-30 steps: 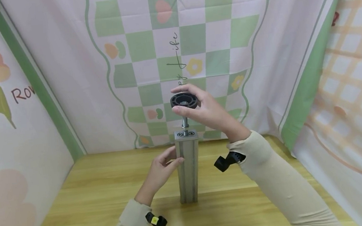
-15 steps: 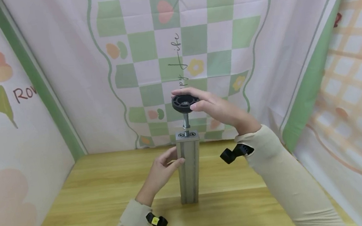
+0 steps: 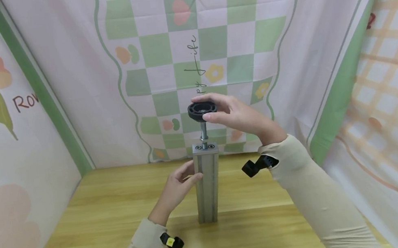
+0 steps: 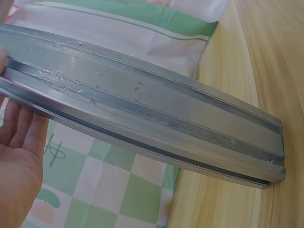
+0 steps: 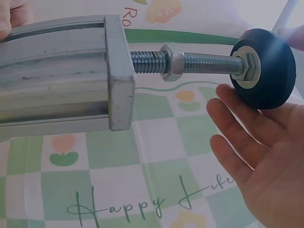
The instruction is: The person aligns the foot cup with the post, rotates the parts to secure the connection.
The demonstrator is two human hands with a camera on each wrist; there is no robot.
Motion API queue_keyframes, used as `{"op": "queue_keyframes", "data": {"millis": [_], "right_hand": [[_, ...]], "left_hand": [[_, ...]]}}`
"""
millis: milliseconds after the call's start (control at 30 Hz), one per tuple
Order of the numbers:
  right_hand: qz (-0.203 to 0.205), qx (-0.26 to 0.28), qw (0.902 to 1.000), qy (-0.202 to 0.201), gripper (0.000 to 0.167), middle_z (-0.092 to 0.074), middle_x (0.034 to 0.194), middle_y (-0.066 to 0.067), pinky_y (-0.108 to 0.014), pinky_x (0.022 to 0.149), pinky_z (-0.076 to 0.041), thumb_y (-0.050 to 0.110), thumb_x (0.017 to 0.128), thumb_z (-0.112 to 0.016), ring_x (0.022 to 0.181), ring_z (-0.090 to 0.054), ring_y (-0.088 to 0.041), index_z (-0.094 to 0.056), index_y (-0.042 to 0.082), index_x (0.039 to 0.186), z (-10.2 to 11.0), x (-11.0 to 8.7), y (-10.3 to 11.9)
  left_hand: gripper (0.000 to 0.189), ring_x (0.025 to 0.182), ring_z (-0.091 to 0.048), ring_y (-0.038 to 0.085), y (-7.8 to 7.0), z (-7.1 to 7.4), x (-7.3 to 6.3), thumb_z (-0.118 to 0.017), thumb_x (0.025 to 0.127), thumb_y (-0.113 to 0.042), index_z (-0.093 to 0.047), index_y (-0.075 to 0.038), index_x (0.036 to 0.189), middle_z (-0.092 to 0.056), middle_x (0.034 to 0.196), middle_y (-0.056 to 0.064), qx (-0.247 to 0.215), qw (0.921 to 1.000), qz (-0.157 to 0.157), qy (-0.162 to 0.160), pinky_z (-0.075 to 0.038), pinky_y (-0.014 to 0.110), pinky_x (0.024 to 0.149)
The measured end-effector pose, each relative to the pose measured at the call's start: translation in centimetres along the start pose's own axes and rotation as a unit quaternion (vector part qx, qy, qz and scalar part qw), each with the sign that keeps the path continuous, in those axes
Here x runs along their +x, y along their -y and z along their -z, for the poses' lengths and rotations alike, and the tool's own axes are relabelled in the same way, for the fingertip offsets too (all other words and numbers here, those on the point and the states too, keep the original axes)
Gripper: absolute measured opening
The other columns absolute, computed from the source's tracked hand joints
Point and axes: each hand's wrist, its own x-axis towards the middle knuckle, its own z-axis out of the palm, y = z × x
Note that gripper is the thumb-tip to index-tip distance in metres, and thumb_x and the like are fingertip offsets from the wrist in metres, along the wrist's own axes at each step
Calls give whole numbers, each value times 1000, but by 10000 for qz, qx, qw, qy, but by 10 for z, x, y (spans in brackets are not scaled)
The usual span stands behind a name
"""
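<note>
At left, we see the left hand (image 3: 174, 190) holding, between thumb and fingers, the metal post (image 3: 208, 188), which stands upright on the tabletop (image 3: 121, 214). We judge it heavy, stiff and rather smooth, so its grooved sides give the safest hold. Above, the threaded rod (image 3: 204, 130) carries the black foot (image 3: 197, 116), probably hard; we would take its rim. At right, the right hand (image 3: 240, 115) pinches this rim with thumb and fingers.
</note>
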Motion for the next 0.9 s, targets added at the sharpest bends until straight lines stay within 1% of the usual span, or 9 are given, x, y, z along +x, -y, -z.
{"op": "queue_keyframes", "data": {"millis": [100,200,400,533,667,767,833,867,900], "right_hand": [[-94,-146,9997,-188,53,-62,128,-10,-39,98,-49,32,98,-61,112,-62,-22,-48,12,145,-2,0,0],[-157,-236,9990,-339,53,-62,124,-9,-38,92,-51,32,96,-65,108,-62,-23,-49,11,142,-5,1,-1],[-352,-208,9978,-520,52,-59,125,-9,-36,90,-51,29,94,-70,109,-60,-22,-44,9,134,-9,4,-3],[-524,-329,9957,-695,53,-60,118,-9,-36,88,-49,32,93,-72,105,-59,-21,-40,9,128,-12,5,-4],[-568,-310,9942,-862,55,-59,113,-12,-38,86,-46,33,92,-73,99,-57,-24,-35,8,122,-15,6,-5],[-619,-281,9930,-968,58,-56,124,-11,-42,89,-47,38,91,-73,100,-59,-25,-35,11,124,-18,6,-5],[-570,-404,9919,-1058,60,-51,137,-8,-46,94,-46,43,91,-73,114,-57,-23,-37,14,130,-20,6,-4],[-523,-448,9916,-1091,61,-49,141,-6,-47,95,-46,44,90,-72,116,-56,-23,-38,16,132,-21,6,-4],[-447,-434,9920,-1098,61,-50,141,-6,-49,94,-48,45,90,-72,116,-56,-23,-40,17,135,-21,6,-4]], "left_hand": [[47,111,-62,19,0,0,0,-69,97,-27,-58,-12,140,-67,117,5,27,10000,-31,-8,-48,37,102],[46,111,-62,19,0,0,0,-69,97,-27,-58,-12,140,-67,117,5,16,10000,-54,-15,-49,37,102],[45,111,-62,20,1,1,0,-68,98,-26,-58,-12,140,-67,118,6,-43,9999,-110,27,-49,34,100],[45,111,-62,20,1,1,1,-68,98,-26,-58,-12,140,-67,118,6,-55,9999,-153,48,-50,33,99],[45,112,-62,19,0,1,1,-67,99,-26,-58,-13,141,-67,119,6,-46,9999,-130,61,-50,33,99],[45,112,-62,20,0,1,0,-67,99,-26,-58,-13,141,-67,119,6,-53,9999,-90,56,-50,34,100],[45,112,-62,20,-1,1,0,-68,98,-26,-58,-13,141,-67,119,6,-61,9999,-69,46,-50,34,100],[45,112,-62,19,-1,1,0,-68,98,-26,-58,-13,141,-67,119,6,-63,9999,-66,43,-50,34,100],[45,112,-62,20,-1,1,0,-68,98,-26,-58,-13,140,-67,119,6,-69,9999,-59,44,-50,34,100]]}}
